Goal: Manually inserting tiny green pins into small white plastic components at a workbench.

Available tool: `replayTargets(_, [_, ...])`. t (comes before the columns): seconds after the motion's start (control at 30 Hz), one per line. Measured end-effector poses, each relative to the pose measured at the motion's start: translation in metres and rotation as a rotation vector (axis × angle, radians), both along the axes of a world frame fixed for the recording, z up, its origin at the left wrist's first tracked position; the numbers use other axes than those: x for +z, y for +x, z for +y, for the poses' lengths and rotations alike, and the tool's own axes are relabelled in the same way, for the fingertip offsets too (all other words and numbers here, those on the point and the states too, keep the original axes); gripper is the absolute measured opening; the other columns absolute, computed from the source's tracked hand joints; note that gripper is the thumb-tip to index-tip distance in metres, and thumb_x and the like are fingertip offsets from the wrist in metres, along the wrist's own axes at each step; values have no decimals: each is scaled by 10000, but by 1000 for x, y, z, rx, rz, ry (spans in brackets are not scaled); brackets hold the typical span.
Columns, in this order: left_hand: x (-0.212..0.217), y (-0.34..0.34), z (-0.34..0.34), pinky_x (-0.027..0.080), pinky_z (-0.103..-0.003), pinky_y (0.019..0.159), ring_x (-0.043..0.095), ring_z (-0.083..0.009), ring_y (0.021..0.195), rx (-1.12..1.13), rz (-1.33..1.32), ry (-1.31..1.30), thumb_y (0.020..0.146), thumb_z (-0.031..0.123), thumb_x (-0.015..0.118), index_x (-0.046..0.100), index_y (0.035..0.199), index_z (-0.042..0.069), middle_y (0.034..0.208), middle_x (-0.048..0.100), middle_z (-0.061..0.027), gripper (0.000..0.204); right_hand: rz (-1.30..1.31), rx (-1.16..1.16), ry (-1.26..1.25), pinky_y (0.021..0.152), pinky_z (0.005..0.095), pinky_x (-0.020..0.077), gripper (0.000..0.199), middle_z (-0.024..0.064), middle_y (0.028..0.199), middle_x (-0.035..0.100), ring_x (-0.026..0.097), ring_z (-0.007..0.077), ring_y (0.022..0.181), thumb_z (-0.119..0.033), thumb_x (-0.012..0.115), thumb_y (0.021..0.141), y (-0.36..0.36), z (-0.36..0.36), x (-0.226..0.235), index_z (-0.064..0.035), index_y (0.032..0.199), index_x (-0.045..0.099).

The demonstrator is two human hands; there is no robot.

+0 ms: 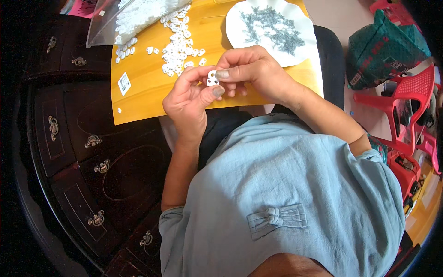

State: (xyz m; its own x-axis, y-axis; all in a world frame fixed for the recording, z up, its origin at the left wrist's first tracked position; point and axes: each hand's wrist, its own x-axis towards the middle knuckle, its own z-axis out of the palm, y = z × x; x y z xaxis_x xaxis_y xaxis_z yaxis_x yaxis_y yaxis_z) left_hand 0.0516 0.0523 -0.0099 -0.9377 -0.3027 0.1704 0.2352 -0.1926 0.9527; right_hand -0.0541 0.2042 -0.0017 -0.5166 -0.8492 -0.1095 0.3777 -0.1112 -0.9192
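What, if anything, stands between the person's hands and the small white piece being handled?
Nothing visible stands in the way: the small white piece is at the fingertips of the left hand and right hand. The loose white pieces and white plate lie beyond the hands, on the yellow surface.

Free lane over yellow tabletop (211,32) beyond the fingers (193,74) — white pieces (176,51) heaped left, wavy-rimmed plate (234,33) blocking right

Unreadable print marks the white label (124,83) and teal bag (386,51).
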Motion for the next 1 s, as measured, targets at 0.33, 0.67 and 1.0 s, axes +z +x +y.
replayTargets(0.33, [-4,1,-2,530,-249,638,626,-165,791,-16,-6,132,799,-89,681,619,1080,-104,978,655,-144,289,-39,8,-15,560,198,413,181,42,766,662,601,82,649,-177,611,929,3,-2,-3,-4,908,659])
replayTargets(0.67, [-2,5,2,523,-258,573,621,-169,731,38,-27,189,817,-90,666,612,1050,-109,928,654,-162,241,94,-27,-33,564,206,410,168,5,722,625,546,60,636,-169,619,932,7,-1,-2,-12,907,675])
replayTargets(1.0, [-4,7,11,530,-249,558,613,-155,726,160,19,108,805,-124,664,595,1062,-105,889,630,-140,266,61,-67,3,561,203,410,173,8,698,619,553,62,622,-170,607,942,8,-2,-2,-12,905,670])
